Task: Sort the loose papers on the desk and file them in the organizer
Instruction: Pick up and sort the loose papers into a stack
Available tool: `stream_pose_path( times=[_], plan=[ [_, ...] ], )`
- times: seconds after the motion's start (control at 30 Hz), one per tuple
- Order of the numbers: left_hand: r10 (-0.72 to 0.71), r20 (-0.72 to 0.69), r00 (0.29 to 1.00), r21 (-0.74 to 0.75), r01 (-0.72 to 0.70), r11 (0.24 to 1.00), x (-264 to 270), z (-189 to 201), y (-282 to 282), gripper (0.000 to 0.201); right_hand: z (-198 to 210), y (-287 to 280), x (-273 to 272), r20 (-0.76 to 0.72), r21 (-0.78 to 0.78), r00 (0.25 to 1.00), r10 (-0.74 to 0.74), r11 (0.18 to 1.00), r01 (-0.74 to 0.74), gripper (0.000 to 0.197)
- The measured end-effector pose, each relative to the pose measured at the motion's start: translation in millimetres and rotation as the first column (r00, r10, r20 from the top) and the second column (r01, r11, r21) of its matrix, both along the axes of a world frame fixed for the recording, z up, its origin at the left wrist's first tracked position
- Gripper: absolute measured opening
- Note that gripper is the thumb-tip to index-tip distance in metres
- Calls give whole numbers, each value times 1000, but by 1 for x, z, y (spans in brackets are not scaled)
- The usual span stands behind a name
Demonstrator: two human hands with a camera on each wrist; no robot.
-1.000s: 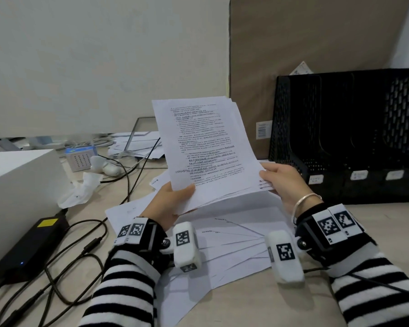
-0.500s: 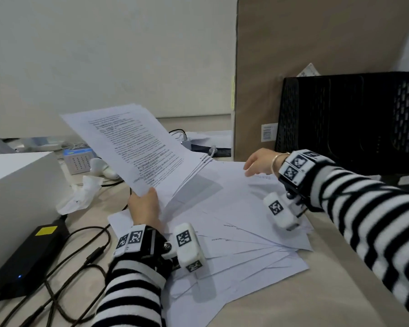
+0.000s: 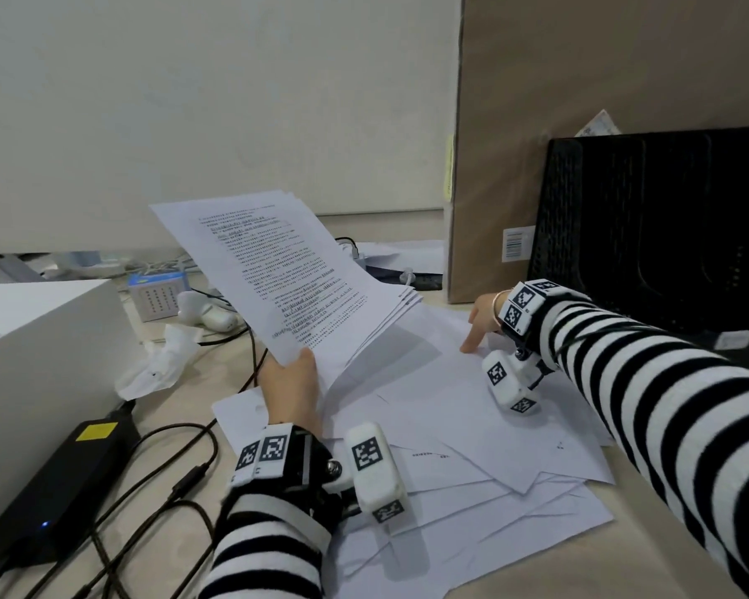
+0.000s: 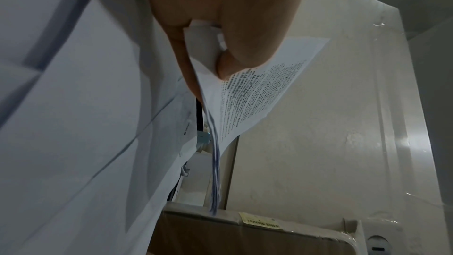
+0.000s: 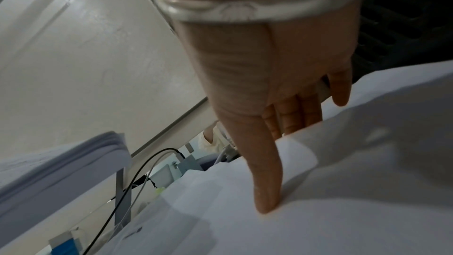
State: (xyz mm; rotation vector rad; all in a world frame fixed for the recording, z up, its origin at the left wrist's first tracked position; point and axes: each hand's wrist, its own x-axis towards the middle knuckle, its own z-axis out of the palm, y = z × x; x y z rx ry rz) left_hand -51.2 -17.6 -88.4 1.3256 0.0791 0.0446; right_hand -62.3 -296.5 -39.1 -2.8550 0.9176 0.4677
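Pinching a thin printed sheaf point(image 3: 286, 278) by its lower corner, left hand point(image 3: 293, 391) holds it tilted above the desk. Right hand point(image 3: 483, 315), fingers extended, presses flat loose sheets point(image 3: 472, 430) beside the black mesh organizer point(image 3: 649, 227).

Head view is aimed forward and down over the desk point(image 3: 515, 568). Wrist views are set close, along each hand; the loose papers point(image 3: 472, 425) are shared.
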Motion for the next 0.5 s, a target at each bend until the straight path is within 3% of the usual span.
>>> stream_pose_path(
  times=[0.1, 0.2, 0.27, 0.33, 0.4, 0.5],
  plan=[
    [-30, -17, 999, 0, 30, 1000, -6, 5, 1, 35, -8, -8, 7, 124, -13, 990, -63, 998, 65, 81],
    [-65, -24, 998, -27, 64, 998, -10, 8, 1, 30, 7, -4, -7, 322, -21, 944, -76, 996, 88, 40],
    [-73, -23, 997, -33, 72, 997, -11, 9, 1, 31, 27, -3, -22, 517, 58, 848, -117, 993, 101, 16],
    [-94, -30, 995, -45, 93, 995, -13, 10, 1, 27, 51, -7, -39, 732, 131, 658, -177, 984, 118, 5],
    [-118, -35, 992, -27, 118, 993, -14, 10, 4, 19, 74, -11, -52, 887, 181, 409, -214, 976, 118, 16],
    [-191, -67, 979, -26, 189, 982, -18, 11, 5, 16, 102, -8, -74, 963, 257, 87, -255, 966, -5, 12]
  ],
)
